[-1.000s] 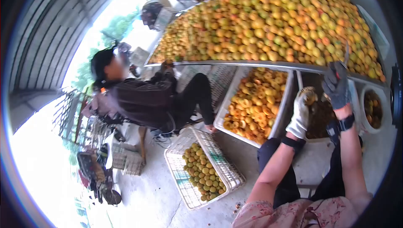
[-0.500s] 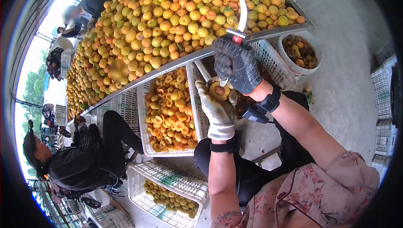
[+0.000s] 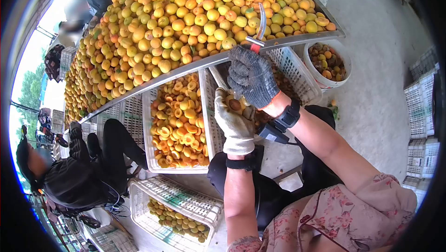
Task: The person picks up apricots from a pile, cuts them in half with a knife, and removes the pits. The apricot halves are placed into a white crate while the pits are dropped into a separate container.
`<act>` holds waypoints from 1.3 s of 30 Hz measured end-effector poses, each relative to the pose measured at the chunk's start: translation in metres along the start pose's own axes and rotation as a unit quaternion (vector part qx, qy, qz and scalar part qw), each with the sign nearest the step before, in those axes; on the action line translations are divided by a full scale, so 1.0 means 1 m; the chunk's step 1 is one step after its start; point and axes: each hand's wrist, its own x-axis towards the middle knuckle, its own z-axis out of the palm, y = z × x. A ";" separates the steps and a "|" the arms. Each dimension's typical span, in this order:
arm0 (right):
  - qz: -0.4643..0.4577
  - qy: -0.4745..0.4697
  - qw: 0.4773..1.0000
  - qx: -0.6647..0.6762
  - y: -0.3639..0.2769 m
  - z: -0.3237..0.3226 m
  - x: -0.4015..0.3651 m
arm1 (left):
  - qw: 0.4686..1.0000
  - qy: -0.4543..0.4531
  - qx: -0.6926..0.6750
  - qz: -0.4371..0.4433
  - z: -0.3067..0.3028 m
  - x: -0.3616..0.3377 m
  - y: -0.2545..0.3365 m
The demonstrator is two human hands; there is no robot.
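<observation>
My left hand [image 3: 233, 123], in a soiled white glove, is closed around a cut apricot [image 3: 235, 105] with its brown pit showing. Over the fruit, my right hand [image 3: 252, 76] in a dark grey glove is wrapped round the red handle of a curved knife [image 3: 263, 19]. Its blade points up and away, in front of the heaped apricots [image 3: 186, 24]; part of the handle is hidden in the fist. The right hand partly covers the held apricot. Below and left of my hands stands a white crate [image 3: 207, 122] of halved orange apricots [image 3: 183, 122].
A metal table edge [image 3: 186, 72] runs past my hands. Right of them are a slotted crate [image 3: 297, 73] of dark pieces and a white bucket [image 3: 347, 73] of fruit. Another crate [image 3: 176, 196] lies lower left. A co-worker [image 3: 76, 177] sits at left; stacked crates [image 3: 420, 108] stand right.
The view has shifted slightly, moving the scene left. My right hand has come closer over the apricot, hiding more of its cut face, and the knife blade has turned.
</observation>
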 end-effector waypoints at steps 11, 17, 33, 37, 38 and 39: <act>-0.015 0.114 0.993 -0.013 -0.004 -0.003 0.001 | 0.995 -0.085 0.040 0.029 -0.006 0.024 -0.015; -0.085 0.095 0.984 -0.128 -0.008 0.001 -0.004 | 0.980 -0.060 0.135 0.135 0.006 0.034 -0.025; -0.058 0.118 0.991 -0.037 -0.055 -0.032 -0.004 | 0.942 -0.068 0.278 0.176 0.040 0.037 -0.049; -0.075 0.217 0.971 -0.070 -0.074 -0.006 -0.017 | 0.846 -0.058 0.490 0.204 0.070 0.014 -0.028; -0.076 0.180 0.979 -0.063 -0.078 -0.015 -0.018 | 0.844 -0.062 0.500 0.185 0.075 0.016 -0.024; -0.075 0.179 0.979 -0.062 -0.081 -0.021 -0.016 | 0.843 -0.061 0.500 0.186 0.077 0.019 -0.023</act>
